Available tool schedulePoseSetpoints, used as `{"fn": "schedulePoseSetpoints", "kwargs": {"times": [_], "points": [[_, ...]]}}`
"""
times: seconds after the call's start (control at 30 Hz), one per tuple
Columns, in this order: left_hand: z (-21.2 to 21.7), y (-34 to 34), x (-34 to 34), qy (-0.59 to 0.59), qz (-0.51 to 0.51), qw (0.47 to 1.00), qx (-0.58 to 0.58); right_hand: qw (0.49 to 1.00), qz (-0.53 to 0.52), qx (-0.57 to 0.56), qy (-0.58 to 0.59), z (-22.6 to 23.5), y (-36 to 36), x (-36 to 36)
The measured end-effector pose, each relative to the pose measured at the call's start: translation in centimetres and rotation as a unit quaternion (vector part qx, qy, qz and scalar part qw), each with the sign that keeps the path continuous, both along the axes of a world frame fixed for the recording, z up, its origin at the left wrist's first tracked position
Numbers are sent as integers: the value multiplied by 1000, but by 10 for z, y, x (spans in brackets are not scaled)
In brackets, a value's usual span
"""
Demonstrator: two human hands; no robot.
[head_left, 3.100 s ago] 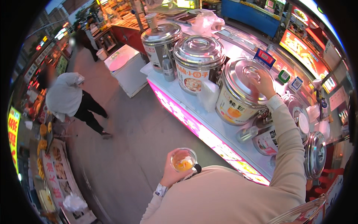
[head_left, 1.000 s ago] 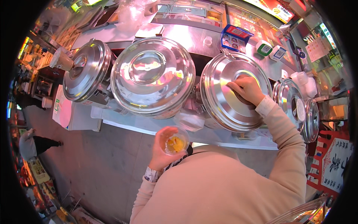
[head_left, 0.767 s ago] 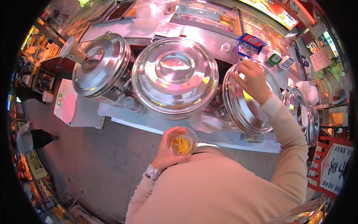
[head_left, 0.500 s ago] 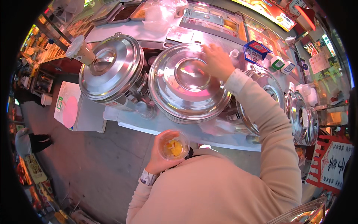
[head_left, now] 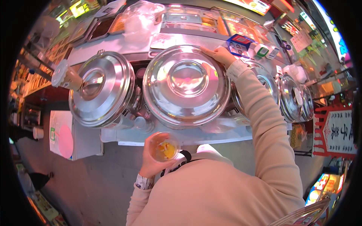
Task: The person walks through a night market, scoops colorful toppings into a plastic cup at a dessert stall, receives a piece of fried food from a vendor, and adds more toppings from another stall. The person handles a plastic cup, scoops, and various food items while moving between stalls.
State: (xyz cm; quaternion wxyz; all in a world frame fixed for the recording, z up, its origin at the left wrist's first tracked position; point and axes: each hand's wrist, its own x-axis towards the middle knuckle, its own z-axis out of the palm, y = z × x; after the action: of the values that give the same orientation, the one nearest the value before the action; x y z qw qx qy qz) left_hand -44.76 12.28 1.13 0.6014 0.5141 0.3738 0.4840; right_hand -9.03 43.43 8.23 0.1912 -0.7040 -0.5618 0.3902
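My left hand [head_left: 148, 160] is wrapped round a clear plastic cup [head_left: 154, 145] held in front of my body. Yellow chunks, perhaps cut fruit, lie in the cup's bottom. My right arm stretches forward past the middle steel pot. At the far right rim of its round, shiny lid [head_left: 162, 96], my right hand [head_left: 222, 56] grips the edge; one digit points left along the rim, while the other fingers are partly hidden. The lid sits on the pot, its round centre reflecting pink light.
Another lidded steel pot [head_left: 86, 107] stands left, with a drink cup [head_left: 68, 75] at its lid. More lidded pots [head_left: 290, 92] line the right. Behind are food trays [head_left: 184, 18], a plastic bag [head_left: 139, 22] and a blue stand [head_left: 239, 43]. A white box [head_left: 85, 137] is at left.
My right hand has moved from above the middle lid to its far right rim. My left hand keeps hold of the cup. The whole view has shifted and turned slightly.
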Motion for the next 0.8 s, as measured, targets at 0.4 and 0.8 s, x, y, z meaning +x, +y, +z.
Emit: {"fn": "schedulePoseSetpoints", "kwargs": {"times": [0.4,0.8], "points": [[19,8,8,-14,-40,999,11,914,-57,101,389,48,-93,99],[22,-2,24,-19,21,999,27,829,-241,103,494,8,-206,329]]}}
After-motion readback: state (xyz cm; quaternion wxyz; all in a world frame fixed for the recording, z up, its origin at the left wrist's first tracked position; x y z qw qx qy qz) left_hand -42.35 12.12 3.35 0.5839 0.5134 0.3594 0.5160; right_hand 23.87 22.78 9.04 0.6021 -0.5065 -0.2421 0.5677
